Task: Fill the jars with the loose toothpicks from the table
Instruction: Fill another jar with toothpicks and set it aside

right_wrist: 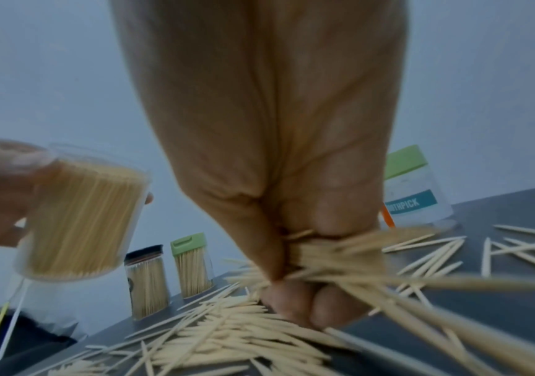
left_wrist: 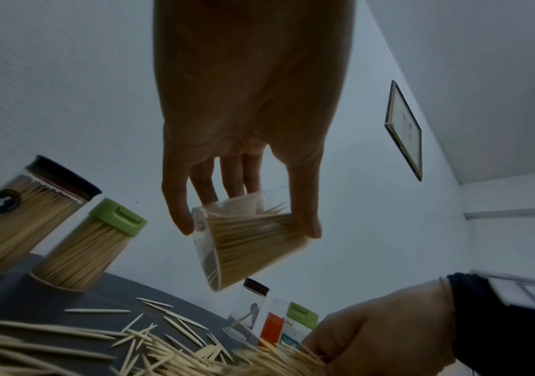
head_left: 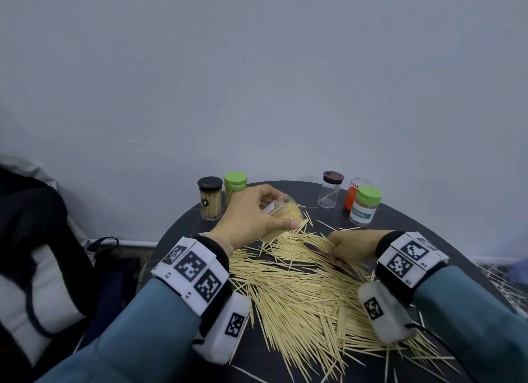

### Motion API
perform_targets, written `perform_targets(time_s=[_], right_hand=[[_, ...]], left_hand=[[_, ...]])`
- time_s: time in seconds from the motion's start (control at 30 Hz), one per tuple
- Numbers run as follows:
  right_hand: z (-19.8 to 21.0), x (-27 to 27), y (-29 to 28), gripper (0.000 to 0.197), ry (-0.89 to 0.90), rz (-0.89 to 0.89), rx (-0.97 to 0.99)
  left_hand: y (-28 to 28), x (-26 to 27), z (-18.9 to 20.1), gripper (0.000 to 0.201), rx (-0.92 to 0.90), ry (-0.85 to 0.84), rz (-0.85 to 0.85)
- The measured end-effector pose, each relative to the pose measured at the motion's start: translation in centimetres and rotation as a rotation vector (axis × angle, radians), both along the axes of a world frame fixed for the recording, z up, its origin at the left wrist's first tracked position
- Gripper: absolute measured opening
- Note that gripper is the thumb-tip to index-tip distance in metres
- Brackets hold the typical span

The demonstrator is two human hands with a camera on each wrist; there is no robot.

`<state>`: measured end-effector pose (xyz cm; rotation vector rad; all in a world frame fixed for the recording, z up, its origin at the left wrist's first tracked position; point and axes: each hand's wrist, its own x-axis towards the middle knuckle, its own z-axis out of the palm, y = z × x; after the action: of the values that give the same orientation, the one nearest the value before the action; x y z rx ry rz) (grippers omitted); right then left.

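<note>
My left hand (head_left: 251, 214) grips a clear open jar (left_wrist: 247, 239) packed with toothpicks, tilted and lifted above the dark round table (head_left: 428, 219); the jar (right_wrist: 79, 218) shows at the left of the right wrist view. My right hand (head_left: 351, 247) is down on the heap of loose toothpicks (head_left: 308, 297), fingers curled round a bunch of toothpicks (right_wrist: 340, 257). Two capped jars full of toothpicks stand at the back left: a black-lidded jar (head_left: 211, 198) and a green-lidded jar (head_left: 235, 184).
At the back right stand a nearly empty clear jar (head_left: 330, 189) with a dark lid, an orange-filled lidless jar (head_left: 353, 192) and a green-lidded labelled jar (head_left: 365, 205). A dark bag (head_left: 43, 254) lies left of the table. The wall is close behind.
</note>
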<state>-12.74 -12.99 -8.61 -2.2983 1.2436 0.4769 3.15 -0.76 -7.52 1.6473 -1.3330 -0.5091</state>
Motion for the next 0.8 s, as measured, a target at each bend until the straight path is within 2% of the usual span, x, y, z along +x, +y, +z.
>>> perform_targets(time_s=[0.07,0.23,0.4,0.5,0.7,0.8], right_hand=[[0.0,-0.1,0.2,0.022,-0.05,-0.042,0.054],[0.1,-0.7,0.3,0.016,-0.169,-0.081,0.174],[0.4,-1.0,0.5,0.029,-0.336,-0.107,0.26],[0.0,-1.2,-0.1,0.029,-0.514,-0.123,0.276],[0.4,-1.0,0.1,0.023,-1.074,-0.239,0.549],[1.4,-0.5,0.6,0.023,-1.275,-0.285,0.618]], left_hand=[[0.0,-0.1,-0.1,0.053,-0.002,-0.011,-0.005],[0.0,-0.4,-0.1,0.053,0.01,-0.016,-0.016],[-0.1,-0.4,-0.4,0.055,0.015,-0.008,-0.018],[-0.1,-0.5,-0.6,0.053,0.03,0.002,-0.026],[-0.3,-0.8,-0.9,0.054,0.074,-0.014,-0.053],[-0.5,-1.2,-1.3,0.057,0.135,0.007,-0.108]])
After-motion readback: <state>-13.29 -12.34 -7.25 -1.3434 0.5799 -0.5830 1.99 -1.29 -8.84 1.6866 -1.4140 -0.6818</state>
